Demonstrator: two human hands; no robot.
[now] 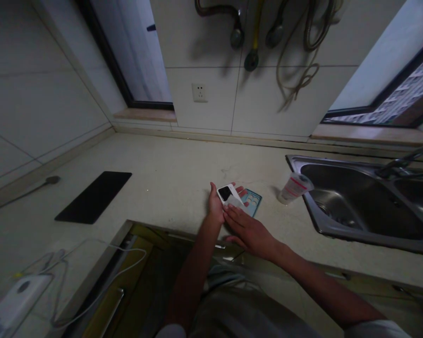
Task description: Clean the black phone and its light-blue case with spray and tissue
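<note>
Device (226, 193), white with a dark screen, is clasped in my left grip (215, 206) low over the worktop (169, 178), long axis slanting rightward toward a teal card (254, 202); my right grip (249, 232) lies flat, open, fingertips at its near end.

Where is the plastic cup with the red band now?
In the head view the cup is on the counter right of centre, beside the sink's left rim, right of the teal card.

The device (228, 193) is white with a black screen; the card (253, 201) is teal with pale ovals. Black mat (94, 196), cream bench (169, 169), red-striped cup (294, 188).
</note>
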